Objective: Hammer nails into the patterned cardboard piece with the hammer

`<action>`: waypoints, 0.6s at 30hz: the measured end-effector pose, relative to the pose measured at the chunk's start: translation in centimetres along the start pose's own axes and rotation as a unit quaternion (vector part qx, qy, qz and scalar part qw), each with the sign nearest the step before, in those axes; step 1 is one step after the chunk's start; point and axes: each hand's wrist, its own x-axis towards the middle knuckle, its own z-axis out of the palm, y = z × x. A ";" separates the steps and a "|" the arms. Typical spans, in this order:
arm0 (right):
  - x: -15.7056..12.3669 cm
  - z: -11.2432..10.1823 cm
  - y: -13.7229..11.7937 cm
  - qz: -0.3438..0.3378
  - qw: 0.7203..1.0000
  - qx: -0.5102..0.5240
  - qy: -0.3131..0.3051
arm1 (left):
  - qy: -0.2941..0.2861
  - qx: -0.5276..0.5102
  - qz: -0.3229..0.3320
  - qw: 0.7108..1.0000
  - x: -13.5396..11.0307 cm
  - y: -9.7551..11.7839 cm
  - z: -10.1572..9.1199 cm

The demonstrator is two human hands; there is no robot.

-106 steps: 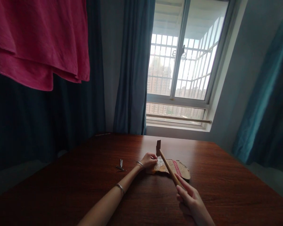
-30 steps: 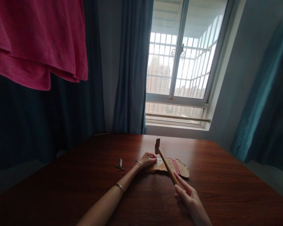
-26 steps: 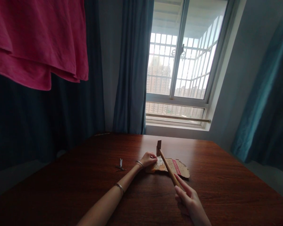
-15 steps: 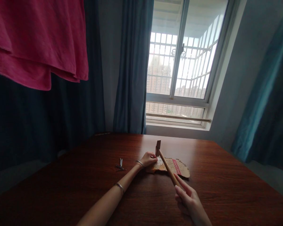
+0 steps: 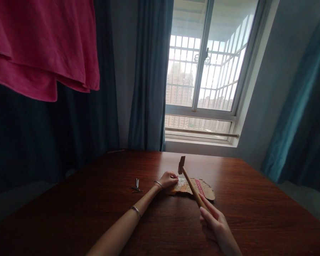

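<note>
My right hand [image 5: 215, 222] is wrapped round the wooden handle of a hammer [image 5: 191, 185]. Its head is raised just above and to the right of my left fingers. With thumb and finger pinched together, my left hand [image 5: 169, 180] rests at the left end of a flat tan piece [image 5: 208, 192]. That piece is dotted with small holes, carries a red band and has a notched far edge; its material I cannot make out. Whatever the left fingertips hold is too small to name. Several thin metal rods [image 5: 137, 186] lie left of my left hand.
Everything lies on a dark wooden table [image 5: 69, 217] with a glossy top. A pink cloth [image 5: 48, 49] hangs at the upper left in front of a blue curtain [image 5: 149, 78]. Behind the table's far edge is a barred window [image 5: 194, 110].
The hammer head has lifted slightly and shifted to the right, away from my left fingers. My right hand has moved a little right. My left hand and the tan piece stay in place.
</note>
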 end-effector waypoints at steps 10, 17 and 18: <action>-0.3 -0.2 0.1 0.026 1.000 0.009 -0.007 | 0.009 -0.003 -0.017 1.000 0.0 -0.1 0.2; -0.2 -0.3 0.2 0.015 1.000 0.003 -0.006 | 0.013 -0.012 -0.002 1.000 0.2 -0.6 0.4; -0.2 -0.3 0.2 0.014 1.000 0.002 -0.007 | 0.015 -0.014 -0.004 1.000 0.2 -0.6 0.4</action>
